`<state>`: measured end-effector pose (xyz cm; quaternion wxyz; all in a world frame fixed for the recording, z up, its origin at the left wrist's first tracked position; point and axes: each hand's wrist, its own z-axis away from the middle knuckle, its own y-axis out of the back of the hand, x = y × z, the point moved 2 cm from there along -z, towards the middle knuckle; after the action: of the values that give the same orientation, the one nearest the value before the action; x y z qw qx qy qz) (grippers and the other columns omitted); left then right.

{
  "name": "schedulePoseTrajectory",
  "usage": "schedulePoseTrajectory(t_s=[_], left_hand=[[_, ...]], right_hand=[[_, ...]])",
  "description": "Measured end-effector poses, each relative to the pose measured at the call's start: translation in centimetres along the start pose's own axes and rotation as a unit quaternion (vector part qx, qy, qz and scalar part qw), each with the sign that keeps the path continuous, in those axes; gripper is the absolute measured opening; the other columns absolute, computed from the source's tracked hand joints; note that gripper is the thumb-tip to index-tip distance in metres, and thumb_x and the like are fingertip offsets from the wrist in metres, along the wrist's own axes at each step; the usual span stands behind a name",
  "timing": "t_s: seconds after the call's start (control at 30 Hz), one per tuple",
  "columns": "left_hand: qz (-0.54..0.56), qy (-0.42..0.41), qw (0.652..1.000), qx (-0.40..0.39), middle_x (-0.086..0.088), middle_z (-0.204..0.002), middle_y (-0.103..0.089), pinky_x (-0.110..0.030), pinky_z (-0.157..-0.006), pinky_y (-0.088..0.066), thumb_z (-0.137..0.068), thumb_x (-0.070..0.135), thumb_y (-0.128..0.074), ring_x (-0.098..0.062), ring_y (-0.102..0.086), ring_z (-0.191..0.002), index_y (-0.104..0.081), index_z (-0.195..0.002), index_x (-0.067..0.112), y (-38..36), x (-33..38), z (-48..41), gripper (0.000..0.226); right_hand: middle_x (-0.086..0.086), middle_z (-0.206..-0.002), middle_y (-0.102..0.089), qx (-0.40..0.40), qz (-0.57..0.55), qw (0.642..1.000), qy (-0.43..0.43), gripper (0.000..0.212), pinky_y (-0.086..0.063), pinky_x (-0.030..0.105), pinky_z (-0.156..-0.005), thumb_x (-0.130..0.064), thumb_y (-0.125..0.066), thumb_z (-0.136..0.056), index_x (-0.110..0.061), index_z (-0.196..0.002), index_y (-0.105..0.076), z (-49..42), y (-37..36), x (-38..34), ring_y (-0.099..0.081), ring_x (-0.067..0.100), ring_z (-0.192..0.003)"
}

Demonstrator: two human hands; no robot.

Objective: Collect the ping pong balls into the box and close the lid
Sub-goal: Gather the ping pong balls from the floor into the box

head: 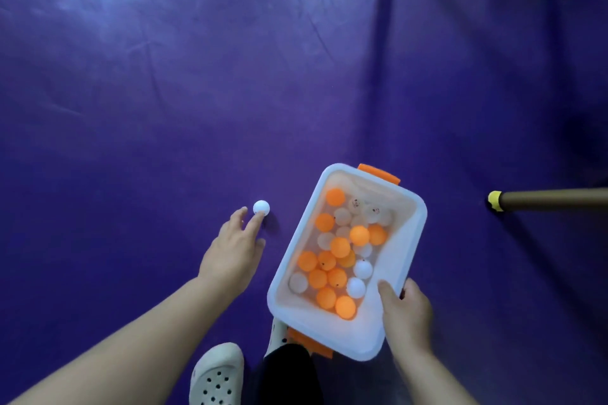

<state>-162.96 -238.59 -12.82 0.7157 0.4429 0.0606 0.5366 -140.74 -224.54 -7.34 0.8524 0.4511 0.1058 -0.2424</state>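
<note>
Left hand (235,250) is out over the purple cloth (164,92), palm down and fingers stretched straight, with one fingertip just touching the near side of a lone white ball (261,207). That's contact only, nothing curled round it! The ball sits on the cloth just beyond the fingers, left of the box and apart from it. Over on the other side, the right hand (406,312) clamps the white box (408,240) at its near right corner, thumb hooked over the rim to the inside and the other fingers down the outer wall. The box sits at a slant between the two hands, its top open, an orange latch (378,173) on the far end and another on the near end. Inside lies a pile of balls (340,246), orange and white mixed, covering most of the bottom. As for writing, a few of the pale balls at the far end carry small dark marks, too small and blurred to read. Below the left forearm is a white clog (217,371), beside it a black trouser leg (289,371). At the right edge a brown pole (552,199) with a yellow tip reaches in, well apart from the box.
</note>
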Motion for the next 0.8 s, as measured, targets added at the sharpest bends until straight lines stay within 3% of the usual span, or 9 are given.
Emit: schedulePoseTrajectory(t_s=[0.3, 0.43, 0.5, 0.6, 0.7, 0.8], left_hand=[[-0.108, -0.031, 0.991, -0.072, -0.003, -0.149, -0.022, -0.031, -0.081, -0.049, -0.096, 0.02, -0.046, -0.022, -0.024, -0.135, -0.039, -0.139, 0.026, -5.6, -0.8, -12.0, 0.044], [-0.101, -0.001, 0.991, -0.084, -0.003, -0.124, -0.038, -0.032, -0.075, -0.052, -0.091, 0.005, -0.045, -0.019, -0.036, -0.109, -0.053, -0.116, 0.017, -6.9, -1.0, -13.8, 0.029], [-0.021, 0.033, 0.998, -0.053, -0.004, -0.117, -0.043, -0.033, -0.073, -0.048, -0.093, 0.009, -0.042, -0.02, -0.038, -0.104, -0.052, -0.115, 0.015, -6.1, -0.3, -13.8, 0.026], [0.167, 0.055, 0.982, 0.075, -0.005, -0.116, -0.049, -0.035, -0.072, -0.041, -0.094, 0.023, -0.045, -0.024, -0.045, -0.105, -0.052, -0.119, 0.014, -1.8, 2.5, -13.1, 0.027], [0.257, -0.019, 0.95, 0.176, 0.003, -0.114, -0.054, -0.035, -0.073, -0.043, -0.092, 0.035, -0.05, -0.02, -0.053, -0.099, -0.053, -0.119, 0.019, 3.8, 6.0, -11.3, 0.032], [0.262, -0.098, 0.94, 0.195, 0.005, -0.114, -0.058, -0.032, -0.077, -0.043, -0.088, 0.043, -0.055, -0.017, -0.053, -0.102, -0.055, -0.119, 0.02, 8.6, 8.5, -8.3, 0.039]], right_hand=[[0.001, -0.075, -0.068, 0.003, -0.026, 1.0, 0.013, 0.011, -0.054, 0.038, -0.067, -0.018, -0.061, -0.084, -0.015, -0.073, -0.06, -9.3, -4.3, -2.1, -0.065, 0.021, -0.072], [-0.001, -0.073, -0.068, 0.002, -0.005, 1.0, 0.024, 0.011, -0.054, 0.035, -0.064, -0.017, -0.061, -0.084, -0.016, -0.073, -0.061, -11.5, -3.9, -4.2, -0.065, 0.018, -0.07], [-0.001, -0.074, -0.068, -0.003, 0.017, 0.999, 0.036, 0.011, -0.055, 0.038, -0.067, -0.018, -0.061, -0.084, -0.016, -0.073, -0.061, -12.1, -3.6, -5.5, -0.065, 0.019, -0.07], [-0.001, -0.075, -0.068, -0.014, 0.042, 0.997, 0.063, 0.009, -0.056, 0.04, -0.069, -0.02, -0.06, -0.083, -0.016, -0.075, -0.061, -12.0, -2.9, -7.8, -0.065, 0.02, -0.072], [0.002, -0.077, -0.067, -0.013, 0.069, 0.993, 0.09, 0.011, -0.054, 0.04, -0.069, -0.022, -0.06, -0.083, -0.012, -0.079, -0.061, -10.7, -1.8, -10.2, -0.064, 0.024, -0.075], [0.003, -0.078, -0.067, -0.024, 0.068, 0.992, 0.102, 0.01, -0.055, 0.042, -0.069, -0.022, -0.06, -0.082, -0.013, -0.079, -0.061, -8.1, -0.4, -12.8, -0.064, 0.025, -0.075]])
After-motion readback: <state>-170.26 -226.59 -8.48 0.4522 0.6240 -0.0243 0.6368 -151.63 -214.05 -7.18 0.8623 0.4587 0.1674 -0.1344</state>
